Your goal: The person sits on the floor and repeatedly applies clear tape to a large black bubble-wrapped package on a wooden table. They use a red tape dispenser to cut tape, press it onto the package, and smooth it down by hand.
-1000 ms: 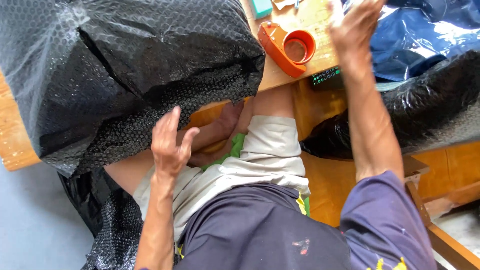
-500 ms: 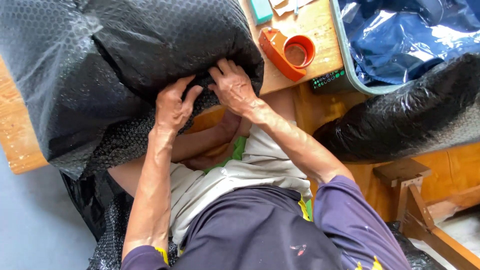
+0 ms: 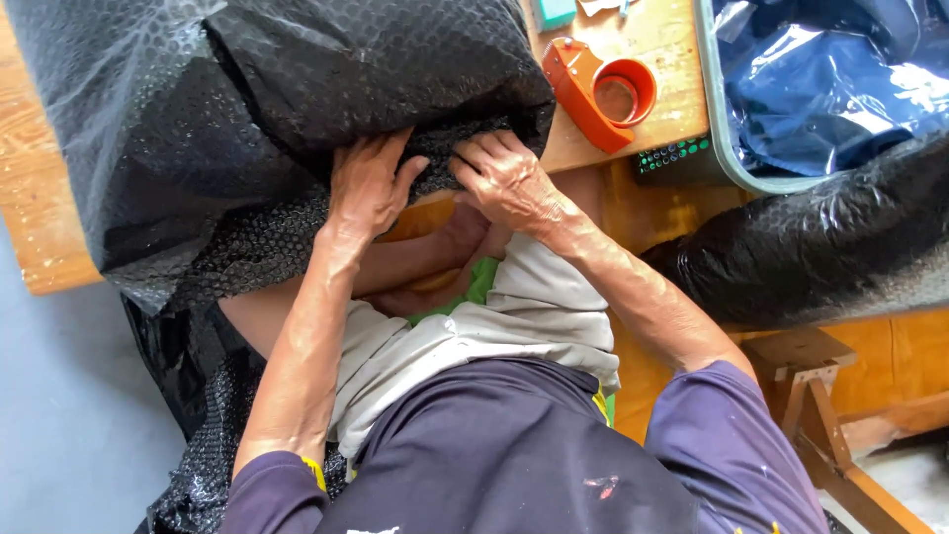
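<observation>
Both hands, left [image 3: 368, 186] and right [image 3: 504, 178], grip the black bubble-wrap bundle [image 3: 297, 109] at its edge; wrapping underway, next wants taping, I'd judge

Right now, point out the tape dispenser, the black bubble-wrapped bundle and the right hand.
tape dispenser [image 3: 600, 92]: head view, orange body.
black bubble-wrapped bundle [image 3: 297, 89]: head view, top face.
right hand [image 3: 504, 178]: head view, back of hand.

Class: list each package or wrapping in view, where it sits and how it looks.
Black bubble-wrapped bundle: on the wooden table, bulky, under both hands.
Second black bubble-wrapped bundle: at right, long, rounded.
Blue plastic wrapping: crumpled, in the grey-green tray, top right.
</observation>
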